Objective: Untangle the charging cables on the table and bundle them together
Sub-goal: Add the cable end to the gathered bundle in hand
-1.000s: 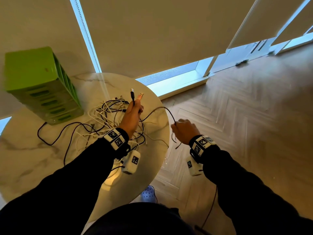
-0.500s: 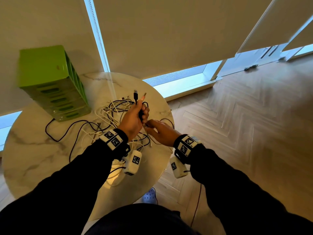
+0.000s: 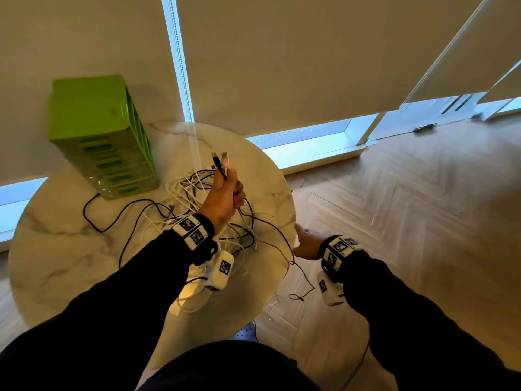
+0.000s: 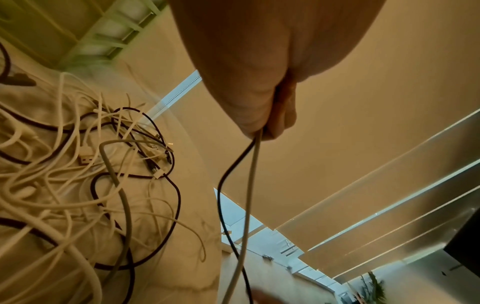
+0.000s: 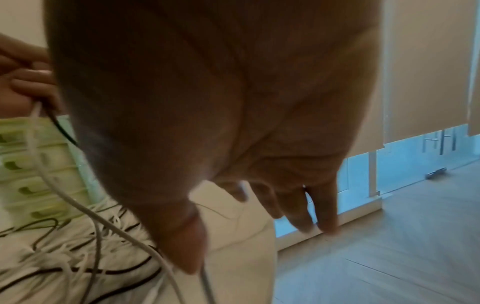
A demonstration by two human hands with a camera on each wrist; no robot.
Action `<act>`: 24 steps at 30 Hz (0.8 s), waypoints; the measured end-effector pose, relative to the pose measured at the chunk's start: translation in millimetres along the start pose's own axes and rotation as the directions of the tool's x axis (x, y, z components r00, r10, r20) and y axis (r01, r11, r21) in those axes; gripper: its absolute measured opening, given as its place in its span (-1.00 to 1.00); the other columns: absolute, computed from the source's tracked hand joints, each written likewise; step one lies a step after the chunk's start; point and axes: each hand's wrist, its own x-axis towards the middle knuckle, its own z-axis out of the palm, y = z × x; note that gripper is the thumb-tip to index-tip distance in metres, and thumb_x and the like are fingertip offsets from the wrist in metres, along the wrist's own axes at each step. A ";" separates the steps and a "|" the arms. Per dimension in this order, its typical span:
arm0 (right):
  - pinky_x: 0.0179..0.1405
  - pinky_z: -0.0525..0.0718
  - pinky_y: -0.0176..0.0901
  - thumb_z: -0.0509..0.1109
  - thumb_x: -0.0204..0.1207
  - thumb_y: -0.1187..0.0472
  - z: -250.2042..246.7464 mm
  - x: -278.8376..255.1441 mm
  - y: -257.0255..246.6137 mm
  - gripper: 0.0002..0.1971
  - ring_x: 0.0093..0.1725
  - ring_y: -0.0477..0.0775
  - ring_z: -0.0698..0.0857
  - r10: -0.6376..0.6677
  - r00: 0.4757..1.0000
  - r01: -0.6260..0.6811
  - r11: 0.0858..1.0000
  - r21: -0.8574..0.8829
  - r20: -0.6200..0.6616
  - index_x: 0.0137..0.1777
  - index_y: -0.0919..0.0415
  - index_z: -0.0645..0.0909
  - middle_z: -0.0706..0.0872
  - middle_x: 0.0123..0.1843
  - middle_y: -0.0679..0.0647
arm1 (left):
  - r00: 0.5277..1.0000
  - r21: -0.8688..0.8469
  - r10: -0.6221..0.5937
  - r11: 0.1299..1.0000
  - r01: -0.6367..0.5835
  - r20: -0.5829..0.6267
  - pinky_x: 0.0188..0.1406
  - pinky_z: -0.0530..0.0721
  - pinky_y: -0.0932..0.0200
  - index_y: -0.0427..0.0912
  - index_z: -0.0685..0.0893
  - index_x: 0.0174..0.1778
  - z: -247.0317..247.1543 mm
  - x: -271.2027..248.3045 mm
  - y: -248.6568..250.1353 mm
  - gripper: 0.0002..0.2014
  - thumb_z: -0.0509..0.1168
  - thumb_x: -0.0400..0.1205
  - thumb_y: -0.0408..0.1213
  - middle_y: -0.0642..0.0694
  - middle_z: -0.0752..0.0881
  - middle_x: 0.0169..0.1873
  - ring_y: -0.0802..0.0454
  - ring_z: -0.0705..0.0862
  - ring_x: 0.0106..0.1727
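A tangle of black and white charging cables lies on the round marble table. My left hand is raised above the tangle and grips two cable ends, with a black plug and a white plug sticking up out of the fist. In the left wrist view a black cable and a white cable hang down from the left hand. My right hand hovers just past the table's right edge with straight fingers, holding nothing. A thin black cable dangles off the edge below it.
A green plastic drawer unit stands at the back left of the table. Drawn blinds hang close behind. Wooden floor spreads out to the right of the table.
My right hand brought a black cable over to the left hand, let go, and has moved back out to the right past the table edge. The left hand keeps gripping the plugs.
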 end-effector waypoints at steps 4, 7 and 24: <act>0.71 0.12 0.17 0.53 0.42 -0.12 -7.4 -9.1 -36.6 0.12 0.76 0.13 0.01 -0.433 0.843 0.483 0.871 0.094 -0.319 0.77 -0.04 -0.20 -0.13 0.81 0.03 | 0.988 -0.017 -0.114 0.993 0.116 0.103 -0.47 0.28 0.30 0.08 0.27 -0.03 13.0 -10.2 -1.4 -0.82 0.09 0.85 -0.23 0.04 0.31 -0.41 0.17 0.27 -0.47; 0.56 0.39 0.00 0.53 0.52 -0.04 -12.7 -15.9 -71.3 -0.21 0.56 0.07 0.43 -0.544 0.802 0.590 0.786 0.187 -0.245 0.68 0.08 0.26 0.42 0.65 0.10 | 0.975 -0.039 -0.153 0.986 0.161 0.163 -0.44 0.30 0.27 0.04 0.29 -0.10 16.0 -12.3 3.4 -0.79 0.13 0.83 -0.25 0.06 0.35 -0.43 0.15 0.29 -0.45; -0.03 0.67 0.04 0.16 0.74 0.04 15.9 -8.2 -68.5 -0.66 0.05 0.27 0.75 -0.478 0.867 0.423 0.855 -0.301 -0.137 0.39 0.21 0.45 0.74 0.08 0.20 | 0.975 -0.120 0.051 0.990 -0.078 -0.215 -0.32 0.36 0.22 -0.05 0.20 -0.10 -29.7 3.4 48.3 -0.71 0.15 0.64 -0.51 0.00 0.37 -0.28 0.13 0.34 -0.39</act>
